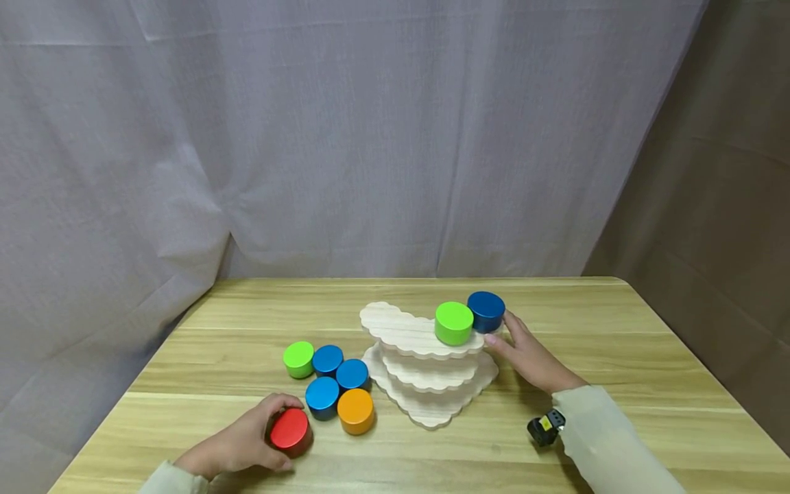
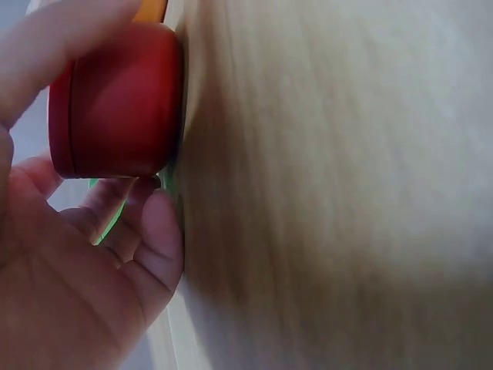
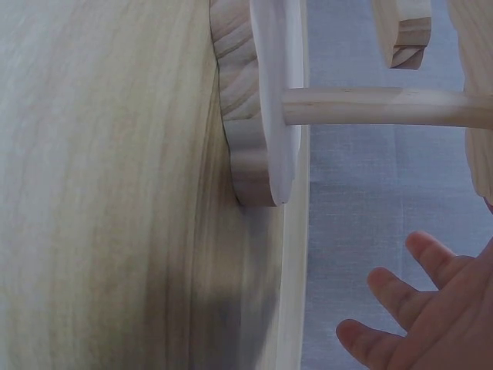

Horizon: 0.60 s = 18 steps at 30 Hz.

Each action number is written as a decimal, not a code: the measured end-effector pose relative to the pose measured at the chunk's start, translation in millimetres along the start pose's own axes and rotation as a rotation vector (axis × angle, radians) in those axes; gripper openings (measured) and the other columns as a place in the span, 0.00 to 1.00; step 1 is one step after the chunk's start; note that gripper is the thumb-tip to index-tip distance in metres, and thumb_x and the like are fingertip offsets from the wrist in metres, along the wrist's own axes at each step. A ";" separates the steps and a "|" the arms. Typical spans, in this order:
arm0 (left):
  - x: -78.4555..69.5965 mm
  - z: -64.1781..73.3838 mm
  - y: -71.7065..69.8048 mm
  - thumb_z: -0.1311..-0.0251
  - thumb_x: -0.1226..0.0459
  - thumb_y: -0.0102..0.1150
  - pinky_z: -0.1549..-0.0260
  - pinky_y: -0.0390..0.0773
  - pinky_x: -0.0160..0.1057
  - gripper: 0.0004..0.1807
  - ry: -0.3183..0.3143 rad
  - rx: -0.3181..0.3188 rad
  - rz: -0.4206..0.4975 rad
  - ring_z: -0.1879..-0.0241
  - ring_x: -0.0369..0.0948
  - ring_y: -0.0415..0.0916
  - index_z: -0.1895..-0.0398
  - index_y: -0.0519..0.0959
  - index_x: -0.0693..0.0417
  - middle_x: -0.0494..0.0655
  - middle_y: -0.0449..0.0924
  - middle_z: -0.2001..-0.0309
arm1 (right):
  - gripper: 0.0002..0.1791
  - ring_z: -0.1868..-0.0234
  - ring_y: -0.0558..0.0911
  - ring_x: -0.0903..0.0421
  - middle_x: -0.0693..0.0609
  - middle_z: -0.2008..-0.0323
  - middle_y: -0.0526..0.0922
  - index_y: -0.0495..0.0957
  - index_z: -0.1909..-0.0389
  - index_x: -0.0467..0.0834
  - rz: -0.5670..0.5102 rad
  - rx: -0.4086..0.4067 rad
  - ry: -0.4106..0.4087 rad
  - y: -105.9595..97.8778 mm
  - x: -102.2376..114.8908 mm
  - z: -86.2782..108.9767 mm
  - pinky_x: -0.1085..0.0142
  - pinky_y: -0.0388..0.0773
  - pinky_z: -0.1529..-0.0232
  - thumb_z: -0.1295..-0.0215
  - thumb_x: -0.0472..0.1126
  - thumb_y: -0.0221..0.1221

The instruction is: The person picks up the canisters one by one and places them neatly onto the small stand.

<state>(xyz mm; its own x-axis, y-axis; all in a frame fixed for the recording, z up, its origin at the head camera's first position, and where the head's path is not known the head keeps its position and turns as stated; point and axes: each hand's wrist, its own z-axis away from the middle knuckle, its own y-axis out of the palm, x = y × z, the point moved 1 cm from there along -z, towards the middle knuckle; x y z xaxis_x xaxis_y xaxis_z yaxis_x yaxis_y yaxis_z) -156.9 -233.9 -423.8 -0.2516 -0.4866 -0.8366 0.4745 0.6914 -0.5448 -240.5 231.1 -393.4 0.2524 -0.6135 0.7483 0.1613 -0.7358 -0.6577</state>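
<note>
The person's left hand [image 1: 247, 439] had its grip curled round the red cylinder [image 1: 290, 429], near the orange cylinder [image 1: 356, 410] on the table [image 1: 648, 357]. The right hand [image 1: 535, 358] was at the dark blue cylinder [image 1: 486, 312], by the right end of the wooden stand [image 1: 426, 408]; three fingers [image 3: 400, 297] spread wide, though I couldn't tell whether that grip pinched anything. A green cylinder [image 1: 453, 324] stood close against the blue's left. Beyond the right hand, broad tabletop ran to the right edge.

Wooden table [image 1: 648, 363] — tiered stand [image 1: 428, 406], coloured cylinders [image 1: 323, 395]
</note>
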 end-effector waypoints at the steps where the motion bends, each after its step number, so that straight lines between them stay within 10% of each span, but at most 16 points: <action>1: 0.1 -0.1 -0.1 0.60 0.65 0.76 0.53 0.72 0.32 0.38 0.001 -0.001 -0.003 0.50 0.42 0.69 0.44 0.67 0.57 0.52 0.69 0.46 | 0.44 0.29 0.43 0.28 0.31 0.26 0.39 0.34 0.24 0.40 0.001 0.000 0.001 0.0 0.3 -0.1 0.28 0.45 0.40 0.27 0.55 0.48; 18: 0.4 -2.2 -0.1 0.59 0.69 0.74 0.54 0.71 0.31 0.33 -0.004 0.006 -0.017 0.51 0.41 0.69 0.47 0.68 0.58 0.50 0.69 0.48 | 0.43 0.28 0.43 0.30 0.32 0.26 0.40 0.36 0.24 0.40 -0.014 -0.018 -0.039 1.6 -4.7 -0.9 0.28 0.44 0.38 0.27 0.55 0.47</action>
<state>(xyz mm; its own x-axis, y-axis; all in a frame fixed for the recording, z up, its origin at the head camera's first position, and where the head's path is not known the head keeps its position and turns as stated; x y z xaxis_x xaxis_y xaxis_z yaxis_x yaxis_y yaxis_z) -158.9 -232.9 -424.2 -0.2566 -0.5006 -0.8268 0.4752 0.6795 -0.5590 -242.3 232.6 -397.9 0.2874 -0.5914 0.7534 0.1482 -0.7497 -0.6450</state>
